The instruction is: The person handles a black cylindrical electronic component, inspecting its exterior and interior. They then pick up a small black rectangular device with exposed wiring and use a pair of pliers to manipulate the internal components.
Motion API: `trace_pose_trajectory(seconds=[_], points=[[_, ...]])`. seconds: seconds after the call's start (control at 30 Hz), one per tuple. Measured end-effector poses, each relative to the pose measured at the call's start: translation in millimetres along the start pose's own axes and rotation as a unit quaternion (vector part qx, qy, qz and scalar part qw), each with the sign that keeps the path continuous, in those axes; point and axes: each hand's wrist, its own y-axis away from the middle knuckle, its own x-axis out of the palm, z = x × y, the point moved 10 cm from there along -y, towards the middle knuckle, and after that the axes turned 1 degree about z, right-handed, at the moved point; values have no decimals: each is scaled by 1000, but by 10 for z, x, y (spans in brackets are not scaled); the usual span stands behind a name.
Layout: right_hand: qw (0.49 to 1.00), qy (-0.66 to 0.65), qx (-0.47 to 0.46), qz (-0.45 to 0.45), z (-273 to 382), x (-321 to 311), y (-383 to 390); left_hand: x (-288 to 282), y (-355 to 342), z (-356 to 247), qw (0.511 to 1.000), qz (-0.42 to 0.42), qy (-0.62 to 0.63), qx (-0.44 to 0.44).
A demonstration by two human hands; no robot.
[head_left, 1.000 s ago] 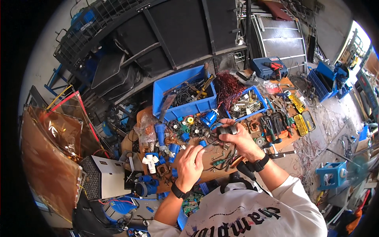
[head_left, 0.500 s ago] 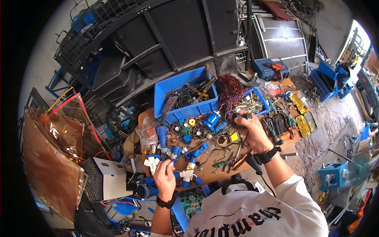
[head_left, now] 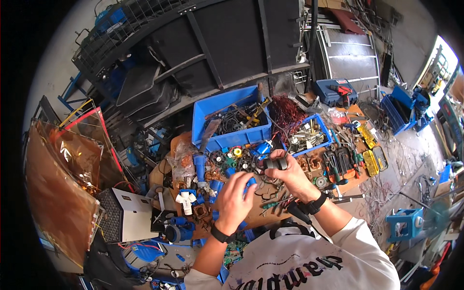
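My right hand [head_left: 290, 176] is closed around a dark, round, roll-shaped piece [head_left: 274, 164], held above the cluttered workbench; its exact kind is not clear. Left of it, my left hand [head_left: 235, 202] hovers with bent fingers and the thumb apart, and I see nothing held in it. A small blue cylindrical part [head_left: 251, 182] shows just past its fingertips; I cannot tell whether they touch. Blue plug-like parts [head_left: 216, 185] and a white three-armed fitting [head_left: 186, 200] lie on the bench to the left.
A blue crate [head_left: 232, 140] of cables and tools stands at the back of the bench. Beside it are tangled red wire [head_left: 287, 113] and a blue tray [head_left: 330, 140] of metal parts. Hand tools, a yellow bit case [head_left: 370, 163] and a blue toolbox [head_left: 333, 92] sit to the right.
My left hand has moved right and up, toward my right hand. My right hand has come left and lower with the dark piece. The dark strand between the hands no longer shows stretched.
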Motion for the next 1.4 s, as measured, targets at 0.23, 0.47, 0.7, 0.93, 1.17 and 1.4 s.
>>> trace_pose_trajectory(seconds=[0.23,0.47,0.7,0.93,1.17,1.4], points=[[999,20,-20,20,38,73,89,250,-94,-176,995,19,-69,64],[999,6,-32,4,48,-2,136,250,74,-176,992,-18,-55,111],[996,-46,-41,-71,245,-342,107,-203,253,176,996,-66,-46,34],[985,-66,-86,-131,412,-560,82,-588,528,818,989,-119,-42,-72],[992,-57,-87,-71,401,-494,115,-721,768,1268,980,-141,-55,-133],[987,-122,-58,88,418,28,197,-356,886,2349,945,-131,121,-275]])
